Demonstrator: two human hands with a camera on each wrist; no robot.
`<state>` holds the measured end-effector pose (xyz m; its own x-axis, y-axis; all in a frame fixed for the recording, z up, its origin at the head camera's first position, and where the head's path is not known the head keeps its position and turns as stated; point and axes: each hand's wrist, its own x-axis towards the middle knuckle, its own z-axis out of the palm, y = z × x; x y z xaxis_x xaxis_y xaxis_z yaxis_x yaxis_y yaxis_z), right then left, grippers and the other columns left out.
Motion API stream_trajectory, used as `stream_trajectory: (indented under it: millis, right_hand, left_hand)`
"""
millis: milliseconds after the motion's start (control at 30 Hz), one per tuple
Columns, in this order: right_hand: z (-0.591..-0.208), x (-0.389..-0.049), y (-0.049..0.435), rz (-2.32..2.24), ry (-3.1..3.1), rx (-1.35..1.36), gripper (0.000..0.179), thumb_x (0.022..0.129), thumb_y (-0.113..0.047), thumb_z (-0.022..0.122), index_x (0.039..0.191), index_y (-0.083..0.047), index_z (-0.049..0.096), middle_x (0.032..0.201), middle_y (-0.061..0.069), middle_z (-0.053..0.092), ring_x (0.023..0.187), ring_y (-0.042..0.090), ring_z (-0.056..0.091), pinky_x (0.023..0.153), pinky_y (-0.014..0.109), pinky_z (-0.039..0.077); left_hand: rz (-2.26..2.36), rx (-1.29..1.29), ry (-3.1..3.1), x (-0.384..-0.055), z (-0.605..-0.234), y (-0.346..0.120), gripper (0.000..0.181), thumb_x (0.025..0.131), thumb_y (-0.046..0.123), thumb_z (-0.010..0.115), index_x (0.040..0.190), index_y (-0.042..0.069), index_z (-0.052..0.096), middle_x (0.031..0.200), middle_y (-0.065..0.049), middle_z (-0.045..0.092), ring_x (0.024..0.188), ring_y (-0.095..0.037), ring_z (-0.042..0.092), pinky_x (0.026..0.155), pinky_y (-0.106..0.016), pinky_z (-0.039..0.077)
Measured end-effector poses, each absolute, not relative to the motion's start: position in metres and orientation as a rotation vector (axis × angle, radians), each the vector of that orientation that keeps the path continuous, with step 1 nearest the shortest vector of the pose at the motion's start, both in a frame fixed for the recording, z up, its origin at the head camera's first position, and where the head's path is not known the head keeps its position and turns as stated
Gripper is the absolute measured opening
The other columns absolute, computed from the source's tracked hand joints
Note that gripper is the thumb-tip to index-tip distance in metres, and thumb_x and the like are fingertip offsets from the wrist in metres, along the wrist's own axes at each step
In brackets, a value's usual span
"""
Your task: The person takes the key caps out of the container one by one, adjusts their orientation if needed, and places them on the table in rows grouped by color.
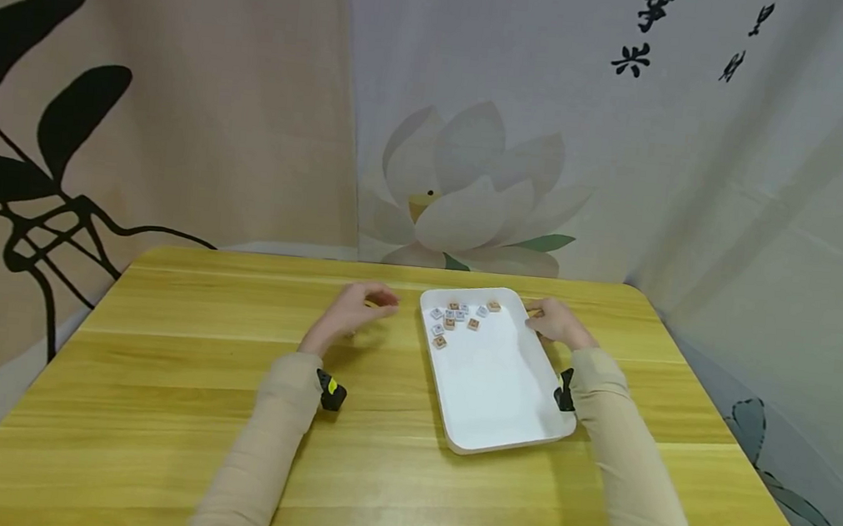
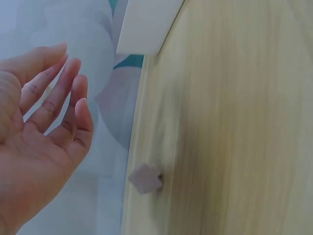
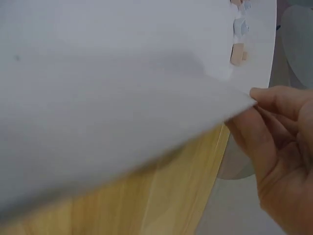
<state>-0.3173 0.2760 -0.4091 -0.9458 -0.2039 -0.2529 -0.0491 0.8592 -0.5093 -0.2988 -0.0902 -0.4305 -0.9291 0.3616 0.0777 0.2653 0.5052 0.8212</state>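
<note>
A white rectangular tray lies right of the middle of the table. My right hand pinches its right rim, thumb on top and fingers beneath, as the right wrist view shows. Several small square blocks, some light blue-grey and some brown, are gathered at the tray's far end. To the left of the tray, my left hand hovers over the table, fingers loosely bent with nothing in them. In the left wrist view a small pinkish block, blurred, is near the table's edge, apart from that hand.
The wooden table ends at a far edge just behind both hands. A printed curtain with a lotus and leaves hangs behind it. Black wrist cameras are strapped on both sleeves.
</note>
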Motion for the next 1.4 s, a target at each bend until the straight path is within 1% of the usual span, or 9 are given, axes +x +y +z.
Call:
stream_trajectory:
  millis: [133,200,300,400,667,833,967,1133,1400]
  right_hand:
    - [-0.407,-0.316,0.276,-0.74,2.683,-0.195,0.047,0.096,-0.009,0.047,0.139,0.007,0.041,0.111,0.026,0.065,0.07,0.018,0.062,0.063,0.034,0.056]
    - [-0.407,-0.316,0.276,-0.751,2.646,-0.183,0.048,0.096,-0.008,0.047,0.14,0.007,0.038,0.114,0.027,0.063,0.073,0.017,0.063,0.061,0.032,0.056]
    - [-0.406,-0.316,0.276,-0.781,2.587,-0.152,0.049,0.096,-0.009,0.047,0.142,0.005,0.035,0.116,0.027,0.061,0.068,0.015,0.061,0.056,0.027,0.053]
    - [-0.406,-0.314,0.276,-0.821,2.549,-0.145,0.05,0.097,-0.009,0.045,0.143,0.005,0.033,0.117,0.026,0.06,0.066,0.014,0.061,0.056,0.028,0.053]
    - [-0.408,-0.311,0.278,-0.901,2.521,-0.154,0.048,0.097,-0.01,0.045,0.142,0.004,0.035,0.116,0.026,0.062,0.078,0.019,0.065,0.059,0.028,0.054]
    - [-0.408,-0.309,0.279,-0.907,2.514,-0.16,0.049,0.097,-0.01,0.045,0.142,0.005,0.034,0.117,0.026,0.061,0.081,0.02,0.066,0.061,0.027,0.054]
    - [-0.406,-0.308,0.279,-0.91,2.499,-0.17,0.05,0.096,-0.01,0.046,0.142,0.006,0.033,0.117,0.026,0.062,0.082,0.021,0.067,0.063,0.028,0.055]
    - [-0.406,-0.306,0.279,-0.927,2.485,-0.159,0.05,0.096,-0.011,0.048,0.142,0.005,0.034,0.118,0.026,0.062,0.084,0.023,0.067,0.062,0.027,0.055]
    - [-0.404,-0.306,0.281,-0.931,2.47,-0.174,0.051,0.097,-0.011,0.046,0.142,0.006,0.032,0.119,0.027,0.06,0.088,0.027,0.067,0.064,0.029,0.056]
  left_hand:
    - [1.409,0.591,2.633,-0.299,-0.43,-0.081,0.027,0.092,0.024,0.062,0.114,0.009,0.066,0.109,-0.007,0.068,0.104,-0.023,0.061,0.091,-0.039,0.051]
    - [1.415,0.603,2.624,-0.299,-0.428,-0.076,0.027,0.092,0.023,0.063,0.114,0.007,0.066,0.107,-0.007,0.068,0.103,-0.022,0.061,0.09,-0.038,0.051]
    - [1.421,0.622,2.62,-0.298,-0.427,-0.07,0.025,0.092,0.023,0.063,0.112,0.008,0.067,0.106,-0.007,0.068,0.101,-0.021,0.061,0.088,-0.037,0.051]
    - [1.427,0.65,2.613,-0.296,-0.427,-0.062,0.025,0.092,0.022,0.063,0.112,0.007,0.067,0.106,-0.007,0.068,0.1,-0.022,0.061,0.086,-0.037,0.052]
    - [1.424,0.767,2.59,-0.296,-0.433,-0.03,0.028,0.091,0.016,0.064,0.117,0.005,0.066,0.109,-0.008,0.071,0.102,-0.021,0.066,0.089,-0.035,0.053]
    - [1.412,0.828,2.548,-0.301,-0.428,-0.007,0.027,0.092,0.017,0.063,0.117,0.009,0.067,0.11,-0.008,0.07,0.102,-0.02,0.066,0.088,-0.031,0.054]
    - [1.401,0.789,2.486,-0.308,-0.424,0.009,0.027,0.092,0.017,0.062,0.117,0.009,0.066,0.112,-0.007,0.069,0.104,-0.02,0.064,0.085,-0.029,0.054]
    - [1.315,0.733,2.468,-0.317,-0.423,0.023,0.03,0.093,0.014,0.061,0.121,0.004,0.064,0.113,-0.009,0.068,0.105,-0.021,0.063,0.087,-0.029,0.053]
    - [1.243,0.692,2.477,-0.328,-0.416,0.037,0.029,0.091,0.01,0.062,0.119,0.002,0.065,0.112,-0.012,0.069,0.104,-0.024,0.064,0.086,-0.03,0.054]
